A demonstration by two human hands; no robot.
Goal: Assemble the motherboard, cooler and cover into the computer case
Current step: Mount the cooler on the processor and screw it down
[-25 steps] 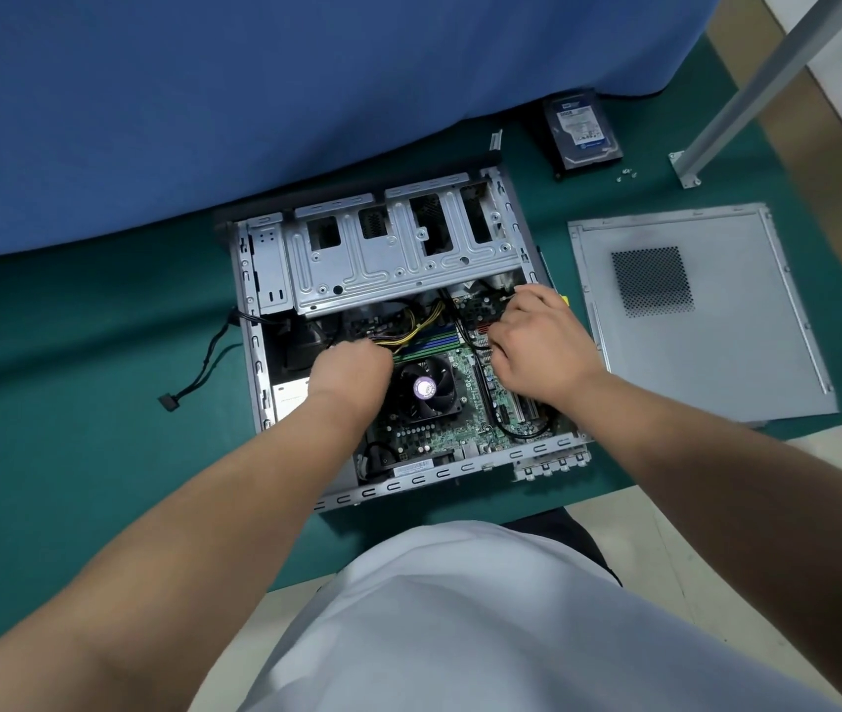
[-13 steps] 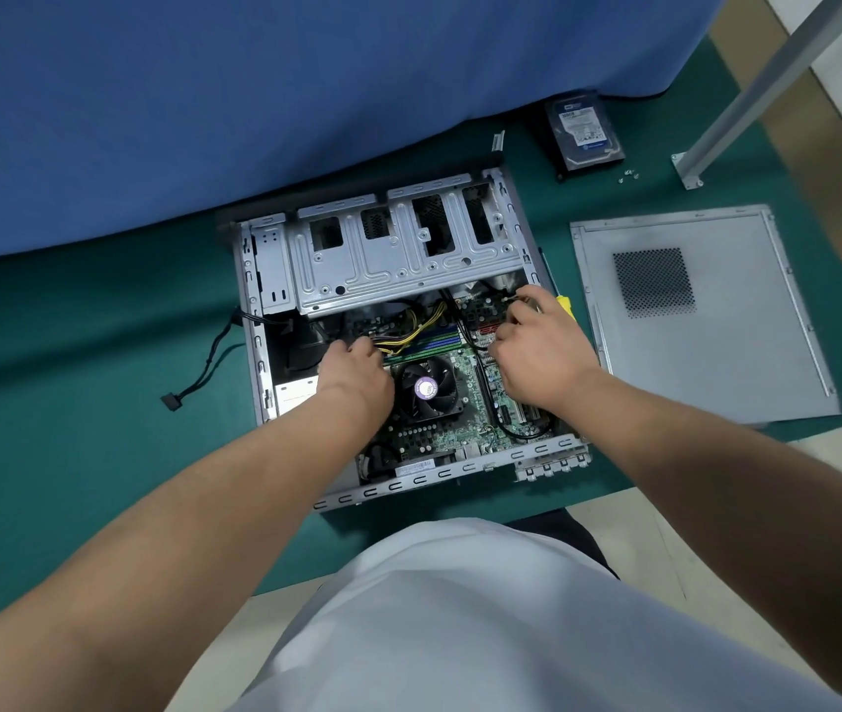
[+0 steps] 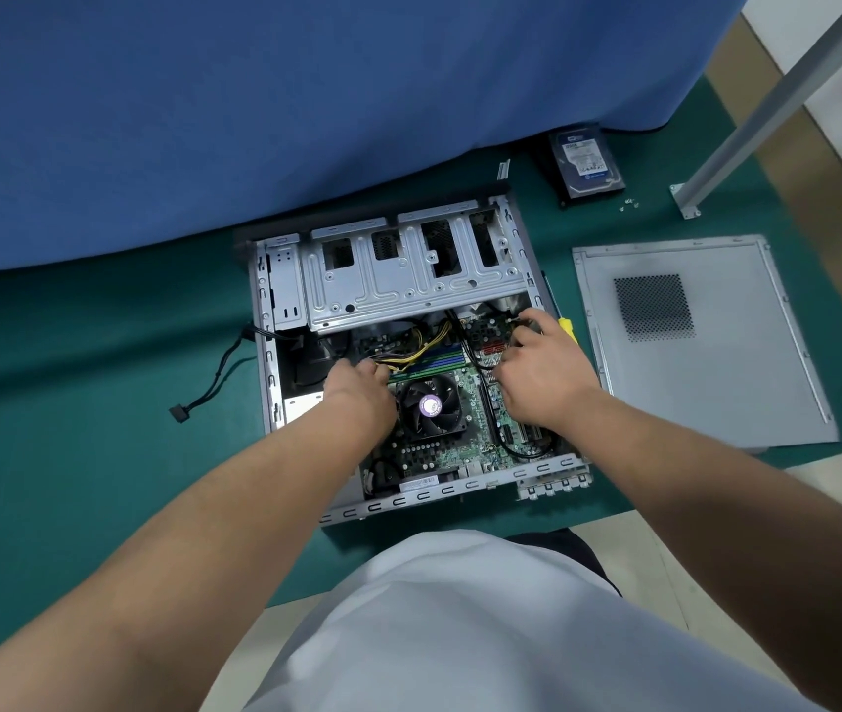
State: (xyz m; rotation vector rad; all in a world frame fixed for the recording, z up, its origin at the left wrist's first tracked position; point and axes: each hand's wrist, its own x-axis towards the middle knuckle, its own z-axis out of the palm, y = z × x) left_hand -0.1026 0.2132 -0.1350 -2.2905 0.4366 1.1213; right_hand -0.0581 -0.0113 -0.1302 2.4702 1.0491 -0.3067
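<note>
Head view, case: open grey metal computer case [image 3: 275,352] lies flat on the green surface [image 3: 74,403].
Board: green motherboard [image 3: 460,449] sits inside the case, black round cooler fan [image 3: 429,405] on it.
Cover: grey metal side cover [image 3: 706,382] lies right of the case, not mounted.
Left hand [image 3: 357,390]: fingers curled at the yellow cable bundle [image 3: 424,344]; grasp unclear.
Right hand [image 3: 542,372]: fingers bent at the board's far-right corner; grasp hidden.
Risk: a cable may get trapped or a connector bent, if pushed blindly.
Change: both hands have moved slightly further into the case; the yellow handle [image 3: 566,328] shows more.

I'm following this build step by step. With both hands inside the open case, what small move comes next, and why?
Probably seat the yellow-and-black power cable bundle that the left hand reaches: it still arcs loosely above the green motherboard, while the grey vented side cover lies off beside the open metal case.
</note>
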